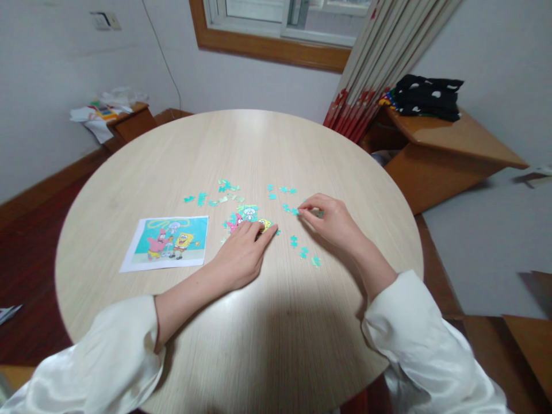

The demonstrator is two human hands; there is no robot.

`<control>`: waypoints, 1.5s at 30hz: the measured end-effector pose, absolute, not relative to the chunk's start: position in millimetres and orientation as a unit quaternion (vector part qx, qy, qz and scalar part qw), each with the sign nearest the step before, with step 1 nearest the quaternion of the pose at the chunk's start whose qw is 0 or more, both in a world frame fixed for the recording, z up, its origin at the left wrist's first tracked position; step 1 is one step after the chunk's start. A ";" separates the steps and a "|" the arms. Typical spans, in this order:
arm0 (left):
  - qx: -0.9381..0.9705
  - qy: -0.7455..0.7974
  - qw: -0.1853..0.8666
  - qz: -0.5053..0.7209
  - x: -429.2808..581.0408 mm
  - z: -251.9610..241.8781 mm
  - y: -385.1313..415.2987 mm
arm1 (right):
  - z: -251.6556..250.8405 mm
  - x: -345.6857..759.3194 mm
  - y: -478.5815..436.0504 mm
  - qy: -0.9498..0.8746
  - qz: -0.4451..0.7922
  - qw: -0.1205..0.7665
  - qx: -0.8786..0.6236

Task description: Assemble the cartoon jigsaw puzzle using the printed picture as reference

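Note:
My left hand [242, 253] lies flat over the partly joined jigsaw puzzle [249, 213], its thumb out to the right and its fingertips hiding the lower part. Pink, yellow and turquoise cartoon figures show around the fingers. To the right, the thumb and forefinger of my right hand [328, 218] are pinched at a small turquoise puzzle piece [295, 211], with another piece touching or close to it on the left. Below that hand, a few loose turquoise pieces [304, 253] run in a slanting line.
A printed reference picture [129, 261] of the same cartoon lies left of the puzzle. More loose pieces [202, 199] are scattered behind it, some pale green. The round wooden table [241, 144] stands near a curtain [388, 52] and a wooden cabinet [457, 149] on the right.

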State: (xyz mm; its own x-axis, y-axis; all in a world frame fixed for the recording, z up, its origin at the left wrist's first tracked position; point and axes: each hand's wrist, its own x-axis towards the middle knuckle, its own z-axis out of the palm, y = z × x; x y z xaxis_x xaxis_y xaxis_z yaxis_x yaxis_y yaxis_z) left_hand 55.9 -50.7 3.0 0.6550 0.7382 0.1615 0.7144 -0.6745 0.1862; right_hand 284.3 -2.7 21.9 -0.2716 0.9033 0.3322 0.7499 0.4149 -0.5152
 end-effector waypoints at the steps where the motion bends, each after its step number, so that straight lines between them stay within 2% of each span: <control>1: 0.908 0.402 0.050 0.108 56.5 3.1 -50.9 | 21.8 285.3 -1.9 -0.785 0.129 0.297 -0.528; 8: 0.905 0.410 0.038 0.106 58.7 4.4 -50.7 | 25.8 284.4 -5.1 -0.800 0.189 0.277 -0.496; 19: 0.908 0.404 0.038 0.105 56.0 3.0 -51.7 | 28.5 283.7 -9.2 -0.845 0.299 0.137 -0.421; 28: 0.894 0.414 0.066 0.156 54.3 6.3 -48.9 | 28.3 279.9 -11.8 -0.848 0.282 0.130 -0.430; 38: 0.895 0.416 0.053 0.152 54.3 7.7 -48.7 | 27.7 280.0 -12.6 -0.845 0.238 0.103 -0.467; 45: 0.892 0.416 0.067 0.163 54.0 6.6 -49.0 | 25.7 282.8 -12.0 -0.863 0.228 0.145 -0.428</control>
State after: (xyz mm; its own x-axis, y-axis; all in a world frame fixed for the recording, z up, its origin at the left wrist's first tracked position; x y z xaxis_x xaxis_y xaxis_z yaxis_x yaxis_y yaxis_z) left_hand 54.0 -49.0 6.6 0.6000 0.7648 0.2346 0.7211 -0.6441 0.2553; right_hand 282.8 -12.0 25.7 -0.5921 0.8040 0.0549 0.6717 0.5301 -0.5175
